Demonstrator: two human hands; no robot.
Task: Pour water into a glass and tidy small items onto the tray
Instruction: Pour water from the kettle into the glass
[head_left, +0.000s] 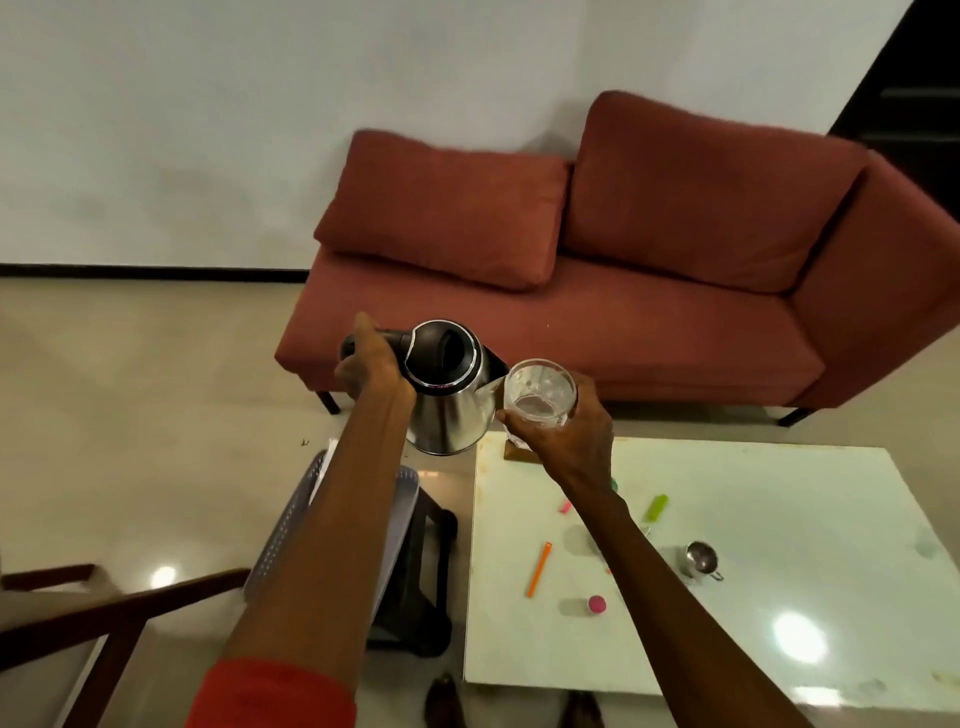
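Red sleeve bottom left; left hand grips tilted steel kettle by handle, spout at glass clasped by right hand, frame centre.

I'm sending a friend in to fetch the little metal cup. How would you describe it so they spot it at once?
Find the white table in front of the red sofa. On its right part, right of the person's right forearm, lies a small steel cup tipped on its side. It is the only shiny metal piece among colourful plastic bits.
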